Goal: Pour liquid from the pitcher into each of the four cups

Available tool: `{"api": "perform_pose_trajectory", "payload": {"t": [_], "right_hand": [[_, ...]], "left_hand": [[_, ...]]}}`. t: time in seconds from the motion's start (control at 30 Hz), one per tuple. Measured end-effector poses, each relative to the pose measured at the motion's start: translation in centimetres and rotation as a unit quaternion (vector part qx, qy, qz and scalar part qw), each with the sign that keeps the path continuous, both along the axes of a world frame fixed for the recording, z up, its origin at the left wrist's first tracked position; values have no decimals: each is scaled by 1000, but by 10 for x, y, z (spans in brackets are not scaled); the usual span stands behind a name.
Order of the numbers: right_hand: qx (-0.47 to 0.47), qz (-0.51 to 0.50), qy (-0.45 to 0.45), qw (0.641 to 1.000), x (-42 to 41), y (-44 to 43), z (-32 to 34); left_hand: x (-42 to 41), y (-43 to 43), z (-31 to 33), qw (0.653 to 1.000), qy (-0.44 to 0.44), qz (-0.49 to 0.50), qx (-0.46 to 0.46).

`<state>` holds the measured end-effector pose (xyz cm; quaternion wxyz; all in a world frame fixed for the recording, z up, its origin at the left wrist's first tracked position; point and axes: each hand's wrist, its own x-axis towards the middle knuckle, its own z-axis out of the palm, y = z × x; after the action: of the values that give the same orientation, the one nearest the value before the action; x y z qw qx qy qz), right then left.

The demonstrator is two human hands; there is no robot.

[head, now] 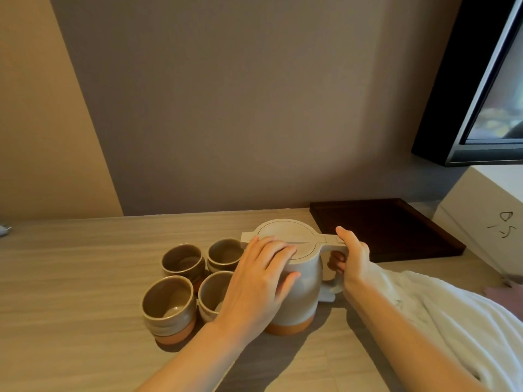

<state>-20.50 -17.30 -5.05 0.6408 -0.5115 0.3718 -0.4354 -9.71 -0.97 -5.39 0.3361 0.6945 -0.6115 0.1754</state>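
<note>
Hands (353,258) grip pitcher (294,281) | cups (169,304) beside | wooden table (70,292) | taupe wall (240,108)

Dark wooden tray (387,230) right of centre on pale wood table (70,278); white box (486,216) far right, screen (489,89) upper right, white cloth (452,321) lower right

Pale wooden table (70,278) meets grey-brown wall (240,108), window (498,94) at right.
</note>
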Motion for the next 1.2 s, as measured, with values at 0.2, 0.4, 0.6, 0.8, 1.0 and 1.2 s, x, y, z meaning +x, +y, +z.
{"api": "perform_pose_trajectory", "payload": {"t": [0.2, 0.4, 0.6, 0.8, 1.0, 1.2], "right_hand": [[60, 20, -16, 998, -1, 1, 8], [15, -8, -48, 999, -6, 15, 36], [-18, -27, -61, 998, -16, 31, 74], [-24, -35, -48, 998, -27, 50, 87], [-37, -30, -33, 998, -40, 58, 85], [-29, -41, -24, 998, -45, 58, 82]], "left_hand": [[8, 5, 8, 1000, 23, -15, 0], [7, 19, 26, 995, 99, -13, -24], [7, 42, 37, 975, 202, 44, -79], [14, 70, 22, 939, 304, 160, -6], [23, 83, -10, 934, 206, 258, 134], [36, 77, -18, 928, 145, 280, 200]]}}
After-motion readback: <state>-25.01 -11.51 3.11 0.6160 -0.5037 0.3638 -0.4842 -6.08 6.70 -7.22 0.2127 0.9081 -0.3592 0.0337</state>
